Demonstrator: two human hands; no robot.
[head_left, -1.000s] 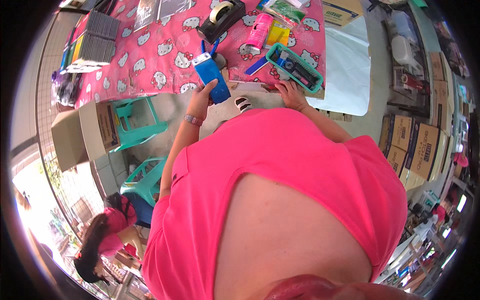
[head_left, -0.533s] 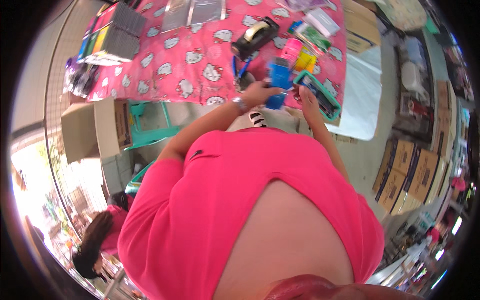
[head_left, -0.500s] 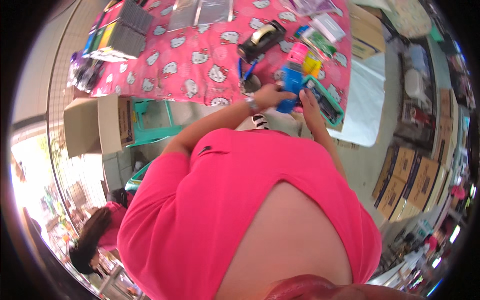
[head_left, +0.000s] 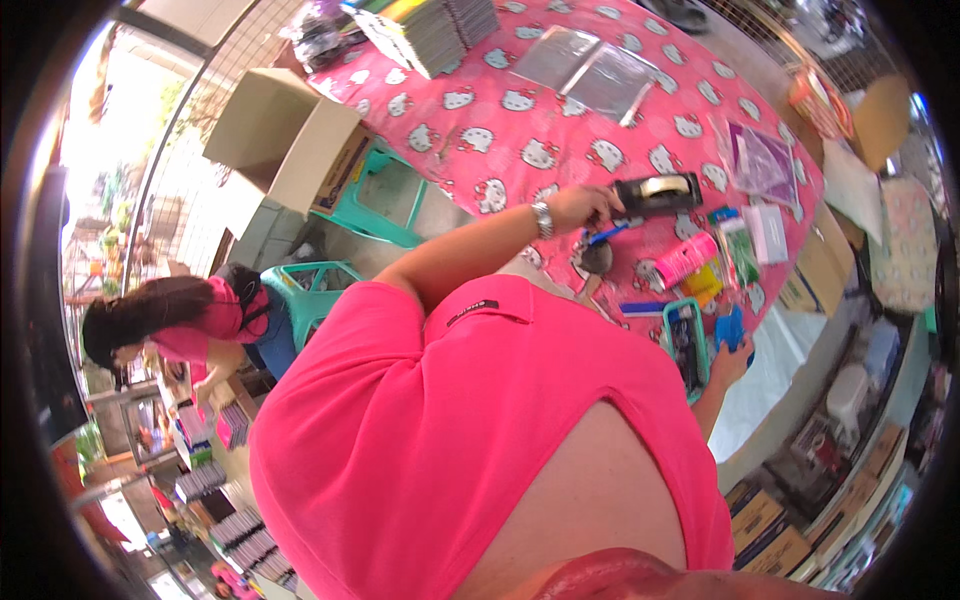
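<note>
My left hand [head_left: 583,207] reaches over the table with its fingers closed at the near end of a black tape dispenser [head_left: 630,197]. Whether they pinch the tape or the body, I cannot see. Below that hand lie blue-handled scissors [head_left: 608,236], partly covering a dark round item [head_left: 593,260]. My right hand [head_left: 734,362] grips a small blue object [head_left: 730,328] of unclear kind. It is beside a teal-rimmed tray [head_left: 704,345] with dark items inside. A flat blue strip [head_left: 642,309], a pink cylinder [head_left: 686,260] and yellow packets [head_left: 706,285] lie between my hands.
Clear plastic sleeves [head_left: 600,80] and a stack of booklets [head_left: 420,35] lie farther back on the pink patterned tablecloth [head_left: 540,155]. An open carton [head_left: 300,150] and teal stools [head_left: 385,200] stand left of the table. Another person [head_left: 215,315] bends over booklets behind.
Both hands were together at a blue box by the tray. Now the left hand has moved away to the tape dispenser, and the right holds a blue object beyond the tray. The view has turned.
</note>
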